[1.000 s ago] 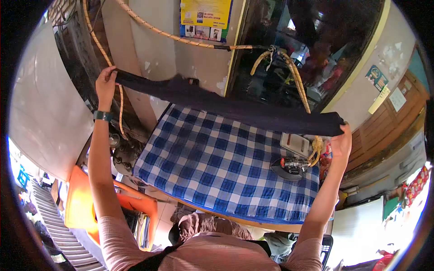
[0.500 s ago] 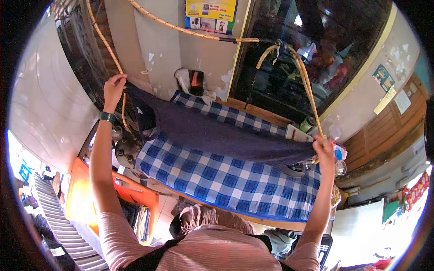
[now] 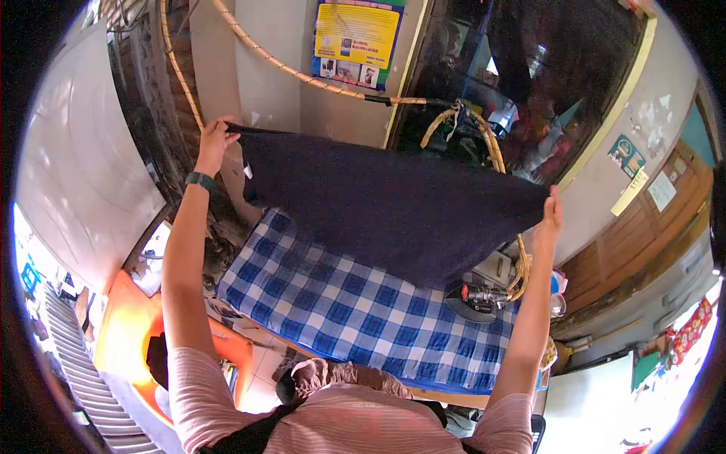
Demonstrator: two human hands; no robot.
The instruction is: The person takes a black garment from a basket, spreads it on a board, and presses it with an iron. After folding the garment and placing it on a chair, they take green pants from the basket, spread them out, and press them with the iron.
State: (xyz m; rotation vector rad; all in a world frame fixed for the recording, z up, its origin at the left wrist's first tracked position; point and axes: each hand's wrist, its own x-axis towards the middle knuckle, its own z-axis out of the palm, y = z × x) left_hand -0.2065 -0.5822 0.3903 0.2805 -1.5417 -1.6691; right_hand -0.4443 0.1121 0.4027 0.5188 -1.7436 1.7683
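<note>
table [image 3: 448,396] | blue-white checked cloth [image 3: 355,325] over top | iron [image 3: 475,304] on cloth, right end

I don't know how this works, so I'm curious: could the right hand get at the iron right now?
Probably not without letting go: the right hand holds an end of the dark cloth. Otherwise the way looks fairly free, with the iron largely uncovered on the checked cloth.

Dark navy, near-black cloth [image 3: 378,200] hung spread open, upper edge drawn taut between left hand [image 3: 214,151] and right hand [image 3: 550,218], sloping down toward latter. Small white patch [image 3: 247,172] showed by left edge. Lower edge drooped unevenly over blue-and-white checked cover [image 3: 363,329], lowest right of middle; contact with cover unclear. Surface looked plain, matte.
</note>
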